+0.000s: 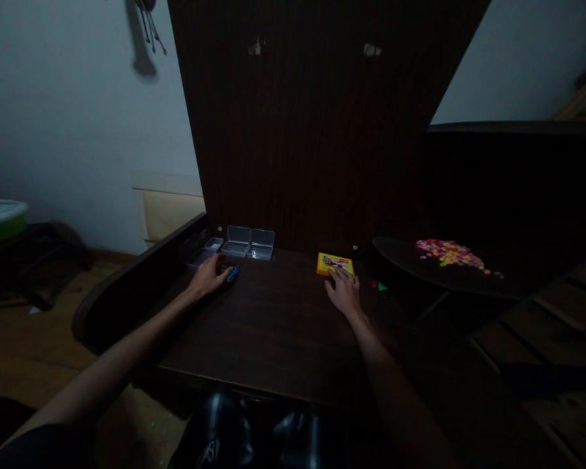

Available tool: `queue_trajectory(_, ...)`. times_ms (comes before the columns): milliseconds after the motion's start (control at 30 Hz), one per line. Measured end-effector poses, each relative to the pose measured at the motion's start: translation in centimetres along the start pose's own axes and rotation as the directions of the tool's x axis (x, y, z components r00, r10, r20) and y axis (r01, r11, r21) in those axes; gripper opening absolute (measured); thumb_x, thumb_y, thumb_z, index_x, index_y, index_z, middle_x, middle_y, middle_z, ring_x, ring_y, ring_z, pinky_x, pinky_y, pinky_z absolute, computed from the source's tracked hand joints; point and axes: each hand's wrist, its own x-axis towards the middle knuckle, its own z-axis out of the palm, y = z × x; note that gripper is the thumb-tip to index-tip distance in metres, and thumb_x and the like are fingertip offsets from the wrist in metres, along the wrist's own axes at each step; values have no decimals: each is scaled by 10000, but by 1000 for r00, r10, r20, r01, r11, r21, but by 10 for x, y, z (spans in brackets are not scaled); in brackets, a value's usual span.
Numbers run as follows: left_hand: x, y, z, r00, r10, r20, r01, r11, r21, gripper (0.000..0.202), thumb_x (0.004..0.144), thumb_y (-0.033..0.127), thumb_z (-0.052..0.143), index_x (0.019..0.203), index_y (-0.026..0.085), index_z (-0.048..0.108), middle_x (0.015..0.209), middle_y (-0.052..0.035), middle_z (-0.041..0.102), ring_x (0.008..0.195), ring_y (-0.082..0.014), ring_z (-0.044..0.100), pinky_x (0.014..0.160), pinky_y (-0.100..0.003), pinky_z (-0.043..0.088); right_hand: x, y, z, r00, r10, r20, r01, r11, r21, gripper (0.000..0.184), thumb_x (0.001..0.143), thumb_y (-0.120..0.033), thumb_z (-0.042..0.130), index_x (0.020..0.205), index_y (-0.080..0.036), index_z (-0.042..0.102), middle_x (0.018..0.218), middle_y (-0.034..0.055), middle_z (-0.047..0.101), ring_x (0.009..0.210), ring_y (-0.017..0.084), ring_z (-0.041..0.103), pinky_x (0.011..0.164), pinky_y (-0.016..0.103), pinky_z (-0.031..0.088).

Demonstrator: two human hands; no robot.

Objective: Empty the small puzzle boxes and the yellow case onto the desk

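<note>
The room is dim. My left hand (pixel 209 276) lies on the dark wooden table (pixel 273 332), its fingertips on a small blue object (pixel 232 273). Just beyond it stand several small clear plastic boxes (pixel 249 242) with open lids. My right hand (pixel 344 291) rests flat on the table with its fingertips touching the near edge of a small yellow box (pixel 334 264). Tiny red and green pieces (pixel 379 285) lie to the right of that hand.
A tall dark wooden panel (pixel 317 130) rises behind the table. On the right, a dark round tray (pixel 405 264) holds a heap of small colourful pieces (pixel 448 253). A green-rimmed bowl (pixel 0 220) sits on a stand at far left.
</note>
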Motion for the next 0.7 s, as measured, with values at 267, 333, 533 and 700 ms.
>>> queue_trajectory(267,-2,-2,15,983,-47,178,38,998,55,860,764,657,580,1400,104,406,1350,-208,553,1209,-347,567,1042,-456,442,-4,-2,-1,998,-24,-60,26,999,33,355,886,-269,499,1207,-213,641,1375,114,564,1258,300,458,1056,537,272)
queue_trajectory(333,4,-3,20,981,-18,195,15,1000,20,807,785,639,566,1387,120,428,1327,-188,581,1180,-331,593,1025,-436,462,-5,-2,-2,995,-39,-87,43,998,49,346,879,-255,500,1185,-204,652,1322,117,606,1211,291,489,1036,510,298)
queue_trajectory(533,15,-12,28,985,98,144,-85,992,-96,692,819,617,531,1312,132,527,1273,-159,630,1134,-304,624,989,-414,497,-2,4,-9,981,-107,-165,124,987,98,391,854,-292,525,1218,-191,628,1255,127,631,1160,297,494,955,447,380)
queue_trajectory(700,19,-19,30,974,197,112,-181,974,-140,578,829,619,516,1146,155,653,1174,-134,687,1082,-292,648,976,-414,503,4,17,-3,995,4,-98,7,994,105,605,847,-436,568,1389,-179,489,1442,155,459,1304,342,376,1012,467,367)
